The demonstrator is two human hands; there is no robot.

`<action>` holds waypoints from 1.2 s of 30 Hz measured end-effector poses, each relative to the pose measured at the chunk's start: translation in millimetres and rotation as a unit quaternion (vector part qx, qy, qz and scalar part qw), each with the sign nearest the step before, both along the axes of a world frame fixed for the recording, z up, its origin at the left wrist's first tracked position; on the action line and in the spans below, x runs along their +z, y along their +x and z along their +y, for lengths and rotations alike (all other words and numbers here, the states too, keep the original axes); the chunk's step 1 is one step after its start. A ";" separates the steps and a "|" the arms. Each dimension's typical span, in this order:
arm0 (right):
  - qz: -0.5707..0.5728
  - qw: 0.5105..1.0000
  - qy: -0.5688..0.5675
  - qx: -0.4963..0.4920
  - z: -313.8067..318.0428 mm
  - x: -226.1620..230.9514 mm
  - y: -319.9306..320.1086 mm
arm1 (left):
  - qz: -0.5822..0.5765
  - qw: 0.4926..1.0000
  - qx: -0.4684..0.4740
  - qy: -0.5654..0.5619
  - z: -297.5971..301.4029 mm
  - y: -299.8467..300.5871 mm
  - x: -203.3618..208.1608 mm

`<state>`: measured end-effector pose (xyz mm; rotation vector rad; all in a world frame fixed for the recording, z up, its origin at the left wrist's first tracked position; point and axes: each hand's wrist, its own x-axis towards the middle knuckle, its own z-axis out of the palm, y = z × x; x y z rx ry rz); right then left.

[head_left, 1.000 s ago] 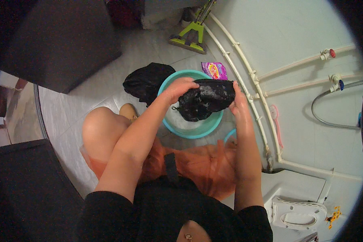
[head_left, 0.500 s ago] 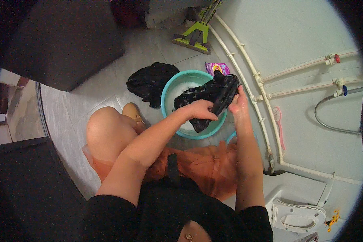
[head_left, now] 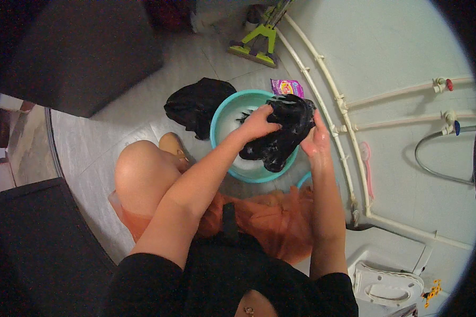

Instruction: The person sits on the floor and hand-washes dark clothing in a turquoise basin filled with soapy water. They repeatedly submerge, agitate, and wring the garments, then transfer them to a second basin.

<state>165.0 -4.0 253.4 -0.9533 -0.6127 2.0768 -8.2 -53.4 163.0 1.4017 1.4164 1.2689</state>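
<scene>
A wet black garment with soap suds on it hangs bunched over a turquoise basin of white, sudsy water. My left hand is closed on the garment's left side, thumb and fingers pressing into the cloth. On the other side my right hand grips its right edge near the basin's rim, with some fingers hidden behind the fabric. The garment's lower end droops toward the water. What exact kind of clothing it is cannot be made out.
Another black cloth lies on the grey tiled floor left of the basin. A purple packet sits behind it. Beyond stands a green mop. White pipes and a pink brush line the right wall.
My left hand has moved up and slightly right along the garment. The cloth is now bunched together more and has shifted right, while my right hand stays near the same place.
</scene>
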 end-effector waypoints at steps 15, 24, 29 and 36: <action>-0.517 0.765 0.367 0.111 10.6 -18.2 33.3 | -0.030 0.975 -0.127 -0.180 8.8 -19.5 47.7; -0.526 0.642 0.395 0.394 -14.0 12.2 -12.2 | -0.140 0.948 -0.112 -0.262 4.9 -27.7 57.1; -0.356 0.857 0.328 0.175 -5.9 -16.0 10.3 | -0.165 0.942 -0.170 -0.235 -1.7 -42.0 34.9; -0.166 0.962 0.205 0.066 -6.4 4.1 18.2 | -0.393 0.880 -0.202 -0.175 -15.4 -54.6 13.7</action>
